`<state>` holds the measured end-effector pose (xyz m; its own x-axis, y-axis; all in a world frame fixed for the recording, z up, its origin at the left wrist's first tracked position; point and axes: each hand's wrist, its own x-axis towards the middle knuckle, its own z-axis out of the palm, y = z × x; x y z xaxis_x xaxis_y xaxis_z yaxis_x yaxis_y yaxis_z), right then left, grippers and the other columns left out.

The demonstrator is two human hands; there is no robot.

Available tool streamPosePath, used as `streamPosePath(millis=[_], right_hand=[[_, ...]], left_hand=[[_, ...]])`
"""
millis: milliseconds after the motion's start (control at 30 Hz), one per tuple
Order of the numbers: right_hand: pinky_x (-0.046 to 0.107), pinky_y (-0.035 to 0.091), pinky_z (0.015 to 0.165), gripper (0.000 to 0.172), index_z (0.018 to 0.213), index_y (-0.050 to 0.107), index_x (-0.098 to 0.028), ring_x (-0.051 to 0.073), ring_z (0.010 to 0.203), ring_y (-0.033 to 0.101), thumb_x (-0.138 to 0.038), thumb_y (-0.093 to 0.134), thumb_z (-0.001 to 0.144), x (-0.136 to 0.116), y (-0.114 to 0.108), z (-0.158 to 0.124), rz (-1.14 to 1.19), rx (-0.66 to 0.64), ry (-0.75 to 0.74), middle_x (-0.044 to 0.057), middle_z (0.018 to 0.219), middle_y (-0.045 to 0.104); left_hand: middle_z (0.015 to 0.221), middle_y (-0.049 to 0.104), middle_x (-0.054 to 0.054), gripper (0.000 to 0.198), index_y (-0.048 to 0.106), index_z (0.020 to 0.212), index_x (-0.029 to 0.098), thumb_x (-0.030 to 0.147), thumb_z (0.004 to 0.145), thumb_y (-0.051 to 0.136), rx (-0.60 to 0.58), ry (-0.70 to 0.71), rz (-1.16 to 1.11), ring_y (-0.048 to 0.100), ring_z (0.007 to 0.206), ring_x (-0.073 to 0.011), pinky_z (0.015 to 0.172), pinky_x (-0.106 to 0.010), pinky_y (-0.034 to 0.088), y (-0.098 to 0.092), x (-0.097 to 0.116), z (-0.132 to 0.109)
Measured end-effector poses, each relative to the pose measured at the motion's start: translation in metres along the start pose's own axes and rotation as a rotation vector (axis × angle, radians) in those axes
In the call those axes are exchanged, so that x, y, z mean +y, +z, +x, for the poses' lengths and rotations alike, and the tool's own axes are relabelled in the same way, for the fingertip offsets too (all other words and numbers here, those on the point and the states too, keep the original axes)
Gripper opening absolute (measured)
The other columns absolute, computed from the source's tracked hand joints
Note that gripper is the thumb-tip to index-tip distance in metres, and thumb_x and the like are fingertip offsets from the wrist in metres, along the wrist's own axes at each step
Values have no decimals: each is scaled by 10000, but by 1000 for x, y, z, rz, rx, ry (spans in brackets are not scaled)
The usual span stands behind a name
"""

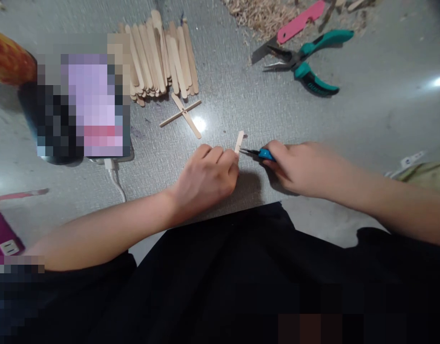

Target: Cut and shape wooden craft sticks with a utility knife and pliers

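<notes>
My left hand [207,177] is closed in a fist around a short wooden stick [239,142], whose pale end pokes up past my fingers. My right hand [298,167] grips a small blue-handled cutter [261,153]. Its dark metal tip points left and meets the stick just above my left fingers. Both hands rest low over the grey floor [366,119], in front of my dark-clothed lap.
A pile of wooden sticks [162,57] lies further back, with a glued stick cross [182,114] in front of it. Teal pliers [309,62], a pink-handled knife [295,26] and wood shavings [262,14] lie at the upper right. A blurred phone [85,100] with a white cable [114,174] lies left.
</notes>
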<state>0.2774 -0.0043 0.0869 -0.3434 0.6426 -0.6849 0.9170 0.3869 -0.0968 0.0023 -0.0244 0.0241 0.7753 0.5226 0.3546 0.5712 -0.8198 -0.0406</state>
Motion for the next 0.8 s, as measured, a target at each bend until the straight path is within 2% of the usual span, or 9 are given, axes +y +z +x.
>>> streamPosePath(millis=[200, 400, 633, 800], right_hand=[[394, 259, 634, 414, 1406, 691, -167, 266, 620, 521, -389, 374, 1259, -3, -8, 2, -25, 5, -15, 131, 844, 786], [389, 243, 625, 453, 1433, 693, -161, 281, 632, 579, -409, 360, 1254, -4, -8, 2, -84, -17, 0, 134, 863, 801], [405, 244, 624, 435, 1445, 707, -183, 293, 606, 578, -410, 399, 1239, -5, -7, 1, -33, -29, 31, 127, 821, 780], [402, 250, 633, 433, 1439, 714, -176, 289, 585, 563, -401, 405, 1235, -5, -6, 0, -3, -20, 25, 110, 785, 756]], left_hand=[[951, 765, -82, 311, 829, 1113, 135, 51, 1248, 562, -77, -39, -71, 711, 882, -240, 783, -427, 476, 3, 2, -3], [924, 769, -63, 323, 843, 1090, 130, 41, 1250, 577, -2, -25, -21, 721, 851, -230, 782, -425, 488, 3, 1, -2], [910, 768, -54, 296, 850, 1082, 121, 61, 1250, 613, 6, -26, -25, 722, 845, -231, 788, -425, 493, 4, 0, -2], [958, 780, -75, 333, 838, 1089, 135, 75, 1268, 564, -32, -36, -66, 712, 878, -243, 803, -443, 493, 5, 0, -2]])
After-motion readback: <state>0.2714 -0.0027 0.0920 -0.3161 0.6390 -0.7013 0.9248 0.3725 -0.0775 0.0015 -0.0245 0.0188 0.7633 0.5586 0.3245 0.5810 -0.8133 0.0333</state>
